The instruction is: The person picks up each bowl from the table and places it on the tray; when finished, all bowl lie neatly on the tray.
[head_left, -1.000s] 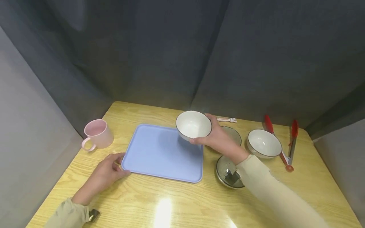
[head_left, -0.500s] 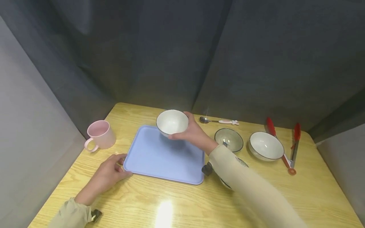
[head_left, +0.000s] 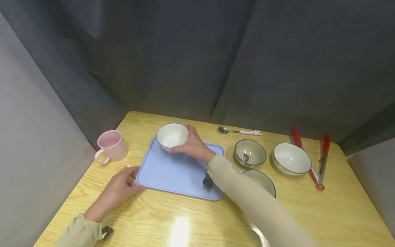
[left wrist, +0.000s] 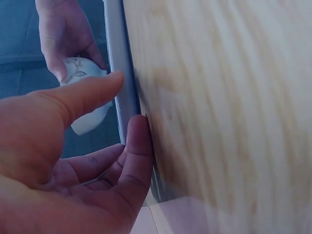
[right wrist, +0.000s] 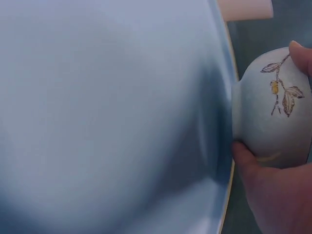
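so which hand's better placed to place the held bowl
Right hand, likely: it grips the white bowl at the far left of the blue tray; the left hand touches its near left corner.

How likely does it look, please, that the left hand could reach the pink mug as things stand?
Probably yes: the left hand is at a corner of the tray, the mug stands close beyond, nothing between hand and mug.

- The bare left hand [head_left: 120, 186] stays low, thumb extended and fingers loosely bent, a gap between them.
- A pale khaki, gathered fabric cuff [head_left: 81, 230] ends below the left wrist [head_left: 96, 210].
- The bare right hand [head_left: 190, 144] reaches forward, fingers and thumb curved in a grip.
- The right arm [head_left: 236, 181], sleeved in pale khaki fabric, slants across.
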Tool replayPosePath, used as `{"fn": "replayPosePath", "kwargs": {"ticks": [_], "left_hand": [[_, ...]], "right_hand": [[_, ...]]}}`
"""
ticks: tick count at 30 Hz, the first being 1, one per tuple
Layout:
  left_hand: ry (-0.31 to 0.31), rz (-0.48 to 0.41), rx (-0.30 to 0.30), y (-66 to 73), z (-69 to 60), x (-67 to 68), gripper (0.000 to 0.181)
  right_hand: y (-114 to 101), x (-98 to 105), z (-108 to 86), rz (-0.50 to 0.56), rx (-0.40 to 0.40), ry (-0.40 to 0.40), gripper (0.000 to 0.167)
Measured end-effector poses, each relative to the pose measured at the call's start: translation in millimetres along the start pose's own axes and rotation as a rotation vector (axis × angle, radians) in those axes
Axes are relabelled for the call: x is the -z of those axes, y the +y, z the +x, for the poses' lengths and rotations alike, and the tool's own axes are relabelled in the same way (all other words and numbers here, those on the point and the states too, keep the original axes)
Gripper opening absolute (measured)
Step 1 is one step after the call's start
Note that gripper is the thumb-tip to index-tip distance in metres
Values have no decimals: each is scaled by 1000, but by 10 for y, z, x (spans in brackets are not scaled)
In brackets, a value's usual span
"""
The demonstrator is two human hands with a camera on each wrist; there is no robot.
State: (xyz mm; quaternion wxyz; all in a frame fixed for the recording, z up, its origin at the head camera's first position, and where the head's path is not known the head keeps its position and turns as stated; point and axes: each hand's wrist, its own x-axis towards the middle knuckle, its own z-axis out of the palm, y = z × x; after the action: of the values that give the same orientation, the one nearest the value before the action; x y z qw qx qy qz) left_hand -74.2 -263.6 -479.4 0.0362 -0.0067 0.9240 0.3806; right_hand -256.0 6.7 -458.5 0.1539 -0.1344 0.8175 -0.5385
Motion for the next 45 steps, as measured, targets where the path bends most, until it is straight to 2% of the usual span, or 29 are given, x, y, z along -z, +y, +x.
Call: {"fn": "replayPosePath", "kwargs": {"ticks": [10, 20, 26, 34, 45], "left_hand": [[-15, -9, 11, 6, -30, 6, 75], [-10, 11, -3, 13, 8, 20, 76], [-28, 9, 26, 2, -3, 35, 76], [-34, 20, 37, 2, -44, 46, 73], [-31, 10, 6, 18, 13, 44, 72]], "right_hand": [[39, -202, 123, -29, 16, 4, 135], [12, -283, 93, -43, 22, 32, 132], [22, -318, 88, -47, 17, 30, 132], [46, -304, 52, -58, 8, 14, 133], [46, -195, -39, -42, -6, 5, 141]]}}
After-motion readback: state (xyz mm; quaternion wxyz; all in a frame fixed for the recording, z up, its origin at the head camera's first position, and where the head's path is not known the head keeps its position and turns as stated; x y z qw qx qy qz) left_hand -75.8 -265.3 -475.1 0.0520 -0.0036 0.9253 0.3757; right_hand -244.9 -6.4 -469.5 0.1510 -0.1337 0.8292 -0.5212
